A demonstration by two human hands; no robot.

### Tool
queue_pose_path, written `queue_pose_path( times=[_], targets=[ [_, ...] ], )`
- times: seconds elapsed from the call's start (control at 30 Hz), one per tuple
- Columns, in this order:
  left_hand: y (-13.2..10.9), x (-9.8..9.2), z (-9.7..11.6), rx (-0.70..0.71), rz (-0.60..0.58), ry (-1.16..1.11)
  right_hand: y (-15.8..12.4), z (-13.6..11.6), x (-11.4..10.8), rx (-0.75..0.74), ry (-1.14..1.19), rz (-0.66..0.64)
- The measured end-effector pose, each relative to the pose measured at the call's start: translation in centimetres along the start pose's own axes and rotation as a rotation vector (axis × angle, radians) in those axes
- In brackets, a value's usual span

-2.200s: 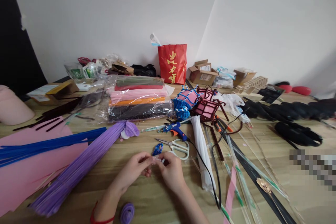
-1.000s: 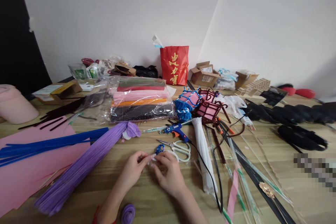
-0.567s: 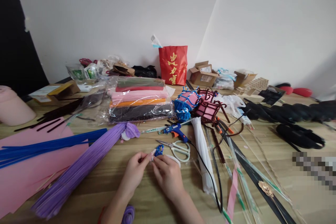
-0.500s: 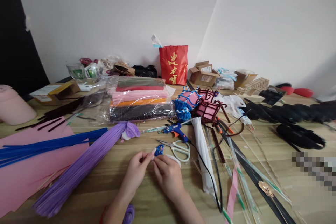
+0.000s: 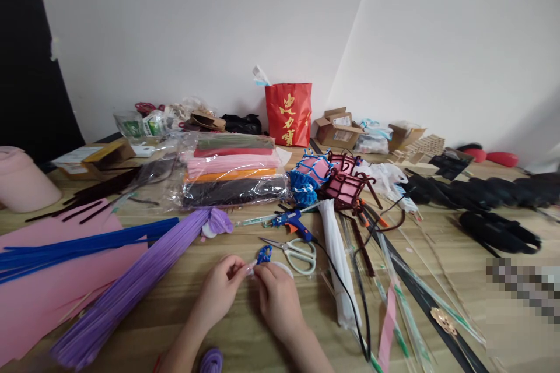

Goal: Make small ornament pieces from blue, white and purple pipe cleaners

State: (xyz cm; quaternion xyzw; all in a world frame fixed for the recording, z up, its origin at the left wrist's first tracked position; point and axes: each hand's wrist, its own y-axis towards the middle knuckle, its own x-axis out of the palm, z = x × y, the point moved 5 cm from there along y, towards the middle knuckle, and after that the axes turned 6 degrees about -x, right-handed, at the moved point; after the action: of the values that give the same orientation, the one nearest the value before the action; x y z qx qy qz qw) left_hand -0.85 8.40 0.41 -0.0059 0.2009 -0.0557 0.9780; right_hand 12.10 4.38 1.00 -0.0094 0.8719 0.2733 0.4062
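Note:
My left hand [image 5: 222, 287] is closed, thumb and finger pinching a small white piece [image 5: 251, 267] whose kind I cannot make out. Close beside it, my right hand [image 5: 278, 298] is closed too, its fingertips meeting the same piece; the fingers hide most of it. A small blue patterned item [image 5: 264, 254] shows just beyond the fingertips; whether it is touched is unclear. Part of a white rounded thing [image 5: 283, 268] appears behind my right hand. Scissors [image 5: 298, 256] with pale handles lie past the hands, and a blue glue gun [image 5: 294, 222] lies behind them.
A purple chenille-stem bundle [image 5: 144, 285] and blue stems [image 5: 87, 240] lie left, over pink sheets [image 5: 30, 309]. White stems [image 5: 339, 268] and the glue gun's black cord [image 5: 345, 285] lie right. Pink lantern-like pieces [image 5: 343, 187], bagged coloured stems [image 5: 236, 163] and a red bag [image 5: 289, 113] stand behind.
Both hands stay together, with the left hand shifted slightly left and down. The whole view has tilted up a little. More of the purple coil at the bottom edge shows beside my left forearm.

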Motion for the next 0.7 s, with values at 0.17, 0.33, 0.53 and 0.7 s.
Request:
queue_pose_path(
  times=[0.17, 0.33, 0.53, 0.7],
  targets=[
    [0.0, 0.1, 0.4, -0.142, -0.107, -0.203, 0.0, 0.0, -0.4, -0.028, 0.116, 0.043],
    [-0.7, 0.3, 1.1, -0.270, -0.133, -0.364, 0.0, 0.1, -0.4, -0.035, 0.181, 0.085],
    [-1.3, 0.8, 1.2, -0.299, -0.202, -0.318, 0.0, 0.4, -0.5, -0.067, 0.196, 0.100],
    [-1.0, 0.7, 1.4, -0.249, -0.226, -0.256, 0.0, 0.3, -0.6, -0.090, 0.141, 0.065]
  ],
)
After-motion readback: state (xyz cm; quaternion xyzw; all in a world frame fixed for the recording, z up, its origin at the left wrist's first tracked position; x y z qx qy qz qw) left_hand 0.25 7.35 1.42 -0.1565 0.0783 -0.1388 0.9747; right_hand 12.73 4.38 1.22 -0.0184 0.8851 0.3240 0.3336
